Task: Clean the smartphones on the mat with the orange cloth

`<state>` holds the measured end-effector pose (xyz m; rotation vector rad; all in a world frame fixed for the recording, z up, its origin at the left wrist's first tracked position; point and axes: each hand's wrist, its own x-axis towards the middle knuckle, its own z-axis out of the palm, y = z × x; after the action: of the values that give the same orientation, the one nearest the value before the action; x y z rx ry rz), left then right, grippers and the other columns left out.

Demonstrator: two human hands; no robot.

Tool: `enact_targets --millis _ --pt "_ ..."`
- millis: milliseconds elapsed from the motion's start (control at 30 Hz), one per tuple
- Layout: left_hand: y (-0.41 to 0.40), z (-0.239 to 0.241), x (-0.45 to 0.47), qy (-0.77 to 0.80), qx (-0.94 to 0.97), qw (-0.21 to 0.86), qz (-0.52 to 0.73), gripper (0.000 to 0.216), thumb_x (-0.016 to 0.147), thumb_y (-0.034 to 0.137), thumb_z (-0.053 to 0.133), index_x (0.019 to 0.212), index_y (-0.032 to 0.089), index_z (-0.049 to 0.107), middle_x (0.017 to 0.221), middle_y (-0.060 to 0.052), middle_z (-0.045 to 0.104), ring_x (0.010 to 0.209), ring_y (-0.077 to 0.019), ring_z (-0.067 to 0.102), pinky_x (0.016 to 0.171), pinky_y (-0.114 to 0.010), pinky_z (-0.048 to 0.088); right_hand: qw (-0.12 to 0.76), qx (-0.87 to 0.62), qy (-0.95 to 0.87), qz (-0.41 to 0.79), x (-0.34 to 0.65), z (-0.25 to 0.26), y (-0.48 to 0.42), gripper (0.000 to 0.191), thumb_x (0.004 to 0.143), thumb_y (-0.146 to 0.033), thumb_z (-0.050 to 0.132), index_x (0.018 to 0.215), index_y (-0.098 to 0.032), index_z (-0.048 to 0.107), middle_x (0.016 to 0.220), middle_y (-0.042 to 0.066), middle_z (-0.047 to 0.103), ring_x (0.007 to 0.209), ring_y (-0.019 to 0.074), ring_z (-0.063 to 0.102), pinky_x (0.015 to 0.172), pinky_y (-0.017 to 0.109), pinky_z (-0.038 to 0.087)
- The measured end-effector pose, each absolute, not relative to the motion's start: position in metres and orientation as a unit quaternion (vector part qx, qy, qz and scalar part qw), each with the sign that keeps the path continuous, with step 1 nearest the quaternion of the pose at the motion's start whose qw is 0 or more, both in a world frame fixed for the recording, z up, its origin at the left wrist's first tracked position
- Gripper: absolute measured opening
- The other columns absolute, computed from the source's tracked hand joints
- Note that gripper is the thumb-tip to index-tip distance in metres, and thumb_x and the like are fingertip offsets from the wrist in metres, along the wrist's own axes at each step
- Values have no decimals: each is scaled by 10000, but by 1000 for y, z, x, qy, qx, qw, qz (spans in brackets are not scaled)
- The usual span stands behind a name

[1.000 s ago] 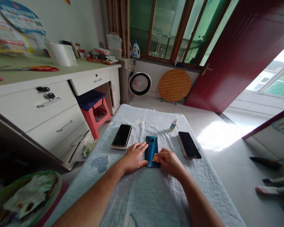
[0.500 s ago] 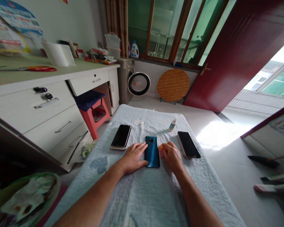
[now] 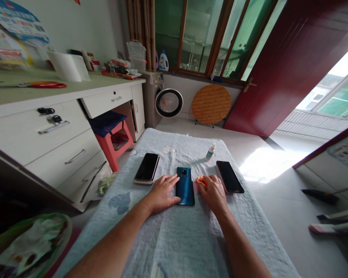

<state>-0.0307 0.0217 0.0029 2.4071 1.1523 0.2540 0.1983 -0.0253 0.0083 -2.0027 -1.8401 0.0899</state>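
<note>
A blue smartphone (image 3: pixel 185 187) lies back side up on the cloth-covered table, its camera block at the far end. My left hand (image 3: pixel 162 193) is open beside it, with the outstretched fingertips and the thumb touching its left edge. Just right of that phone, my right hand (image 3: pixel 213 191) is closed on a crumpled orange cloth (image 3: pixel 201 180), apart from the phone's edge. Two more smartphones lie screen up: one on the left (image 3: pixel 147 166) and one on the right (image 3: pixel 230 177), near my right hand. Beyond them stands a small spray bottle (image 3: pixel 210 152).
A pale blue quilted cloth (image 3: pixel 168 243) covers the table. To the left are a white desk (image 3: pixel 60 146), a red stool (image 3: pixel 113 148) and a bin (image 3: pixel 66 239). Ahead stand a washing machine (image 3: pixel 152 87) with its door open and a round wooden board (image 3: pixel 211 103).
My right hand has moved slightly right, away from the blue smartphone's edge, and more of the orange cloth shows. My left hand stays against the phone. The view has shifted a little.
</note>
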Motion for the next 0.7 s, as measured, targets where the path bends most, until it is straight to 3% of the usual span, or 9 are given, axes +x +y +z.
enact_targets --millis 333,500,700 --pt "22 3 -30 418 873 233 97 742 753 464 637 1399 199 386 1494 -63 341 1334 -272 309 1108 -388 249 246 -728 -639 -20 204 5 -23 196 840 -144 480 971 -179 623 931 66 570 912 197 487 801 278 352" --pt "23 1 -30 416 874 227 109 746 746 449 644 1397 186 391 1488 -69 352 1327 -273 315 1106 -388 255 190 -718 -670 3 200 4 -28 157 800 -221 547 940 -208 616 932 49 569 853 191 483 741 283 328" --pt "22 4 -30 415 872 235 110 746 743 437 650 1395 179 395 1484 -77 357 1323 -274 321 1103 -390 257 199 -734 -649 -8 195 8 -30 235 837 -360 527 978 -186 599 909 53 603 869 205 499 762 307 315"
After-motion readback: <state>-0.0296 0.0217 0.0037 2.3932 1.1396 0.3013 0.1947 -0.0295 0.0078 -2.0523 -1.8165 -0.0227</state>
